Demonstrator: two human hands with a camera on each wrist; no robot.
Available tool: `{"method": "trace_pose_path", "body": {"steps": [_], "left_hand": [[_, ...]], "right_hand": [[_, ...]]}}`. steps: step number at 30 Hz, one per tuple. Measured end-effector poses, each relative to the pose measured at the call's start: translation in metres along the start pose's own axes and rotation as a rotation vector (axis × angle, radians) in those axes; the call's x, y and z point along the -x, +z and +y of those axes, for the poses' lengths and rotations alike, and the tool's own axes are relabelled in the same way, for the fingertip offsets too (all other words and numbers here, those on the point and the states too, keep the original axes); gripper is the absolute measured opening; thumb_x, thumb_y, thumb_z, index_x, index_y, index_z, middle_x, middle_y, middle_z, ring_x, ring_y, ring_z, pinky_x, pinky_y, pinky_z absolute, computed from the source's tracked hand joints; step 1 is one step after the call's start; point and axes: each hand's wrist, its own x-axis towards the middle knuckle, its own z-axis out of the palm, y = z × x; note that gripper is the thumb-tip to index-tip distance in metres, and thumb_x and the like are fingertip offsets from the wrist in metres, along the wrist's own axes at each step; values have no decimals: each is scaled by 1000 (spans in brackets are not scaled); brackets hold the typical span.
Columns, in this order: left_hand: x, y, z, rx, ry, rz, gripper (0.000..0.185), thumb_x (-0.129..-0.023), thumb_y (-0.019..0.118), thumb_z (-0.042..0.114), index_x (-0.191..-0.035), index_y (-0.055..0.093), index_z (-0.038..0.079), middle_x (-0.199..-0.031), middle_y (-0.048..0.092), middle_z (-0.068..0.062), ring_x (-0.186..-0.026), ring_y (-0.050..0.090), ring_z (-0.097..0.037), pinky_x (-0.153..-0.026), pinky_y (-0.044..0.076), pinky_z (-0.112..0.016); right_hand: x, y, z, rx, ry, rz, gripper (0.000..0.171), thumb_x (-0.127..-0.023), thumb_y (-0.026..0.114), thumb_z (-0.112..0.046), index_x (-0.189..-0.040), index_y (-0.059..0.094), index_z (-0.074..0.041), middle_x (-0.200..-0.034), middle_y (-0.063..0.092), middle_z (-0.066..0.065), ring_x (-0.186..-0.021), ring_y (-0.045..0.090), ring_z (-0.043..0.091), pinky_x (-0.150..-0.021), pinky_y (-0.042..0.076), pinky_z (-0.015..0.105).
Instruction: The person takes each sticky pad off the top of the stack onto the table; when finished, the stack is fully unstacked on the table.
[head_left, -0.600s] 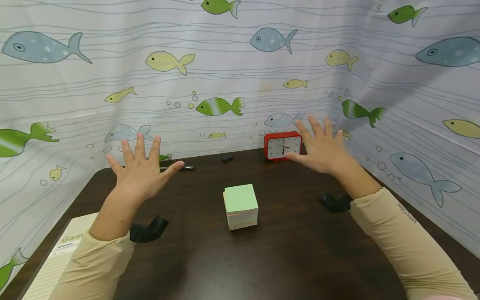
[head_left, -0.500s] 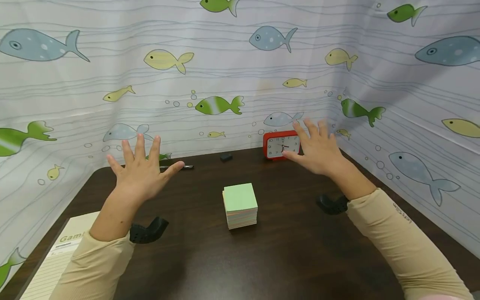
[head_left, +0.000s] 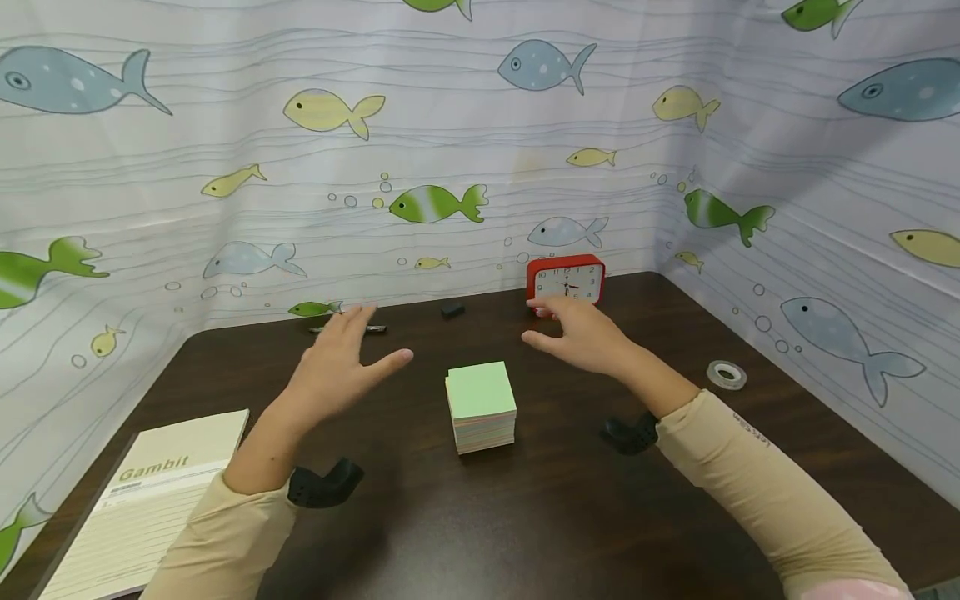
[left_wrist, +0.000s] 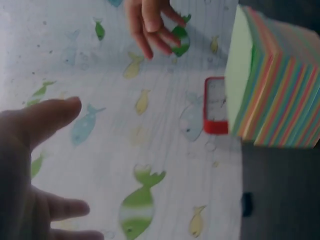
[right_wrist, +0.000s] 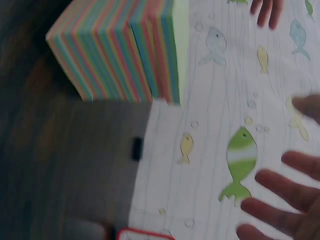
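Note:
A cube-shaped stack of sticky notes point(head_left: 481, 407) with a green top sheet and striped coloured sides sits in the middle of the dark table point(head_left: 570, 517). My left hand point(head_left: 341, 367) hovers above the table to the left of the stack, fingers straight and spread, holding nothing. My right hand point(head_left: 577, 333) hovers to the stack's upper right, in front of the red clock point(head_left: 566, 279), also empty with loose fingers. The left wrist view shows the stack point(left_wrist: 272, 80) and my fingers point(left_wrist: 45, 120). The right wrist view shows the stack point(right_wrist: 120, 50) and my fingers point(right_wrist: 280, 200).
A "Gambit" notepad point(head_left: 142, 500) lies at the table's front left. A pen point(head_left: 375, 329) and a small black object point(head_left: 452, 311) lie by the back wall. A roll of tape point(head_left: 726, 374) lies at the right. Fish-patterned curtains point(head_left: 420, 150) enclose three sides.
Both hands have come down from their raised, spread position and moved inward toward the sticky-note stack. The tape roll, hidden behind my right arm before, now shows.

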Motion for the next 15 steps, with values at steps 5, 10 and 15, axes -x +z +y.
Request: {"method": "trace_pose_path", "body": {"steps": [5,10,15], "left_hand": [[-5,31,5,153,48,-131,93,-71,55,61,-139,18,10,-139,23,-14,-125,22,-32,-92,24,-52],[-10,61,11,244,21,-244,97,-65,67,54,-138,21,10,-138,27,-10,-122,29,-28,-91,29,-48],[-14,79,9,319,13,-295,96,-65,71,45,-137,22,6,-133,34,-14,-118,35,-30,-87,34,-47]], "right_hand": [[-4,22,-6,-121,-65,-215,78,-72,65,-48,-133,34,-10,-124,43,9,-112,41,22,-88,34,42],[-9,44,-8,-97,-104,-356,93,-64,69,-52,-136,27,-10,-130,33,9,-116,35,22,-90,33,42],[-15,54,-7,-97,-133,-388,96,-62,73,-48,-137,25,-11,-129,34,9,-112,37,20,-89,34,39]]}}
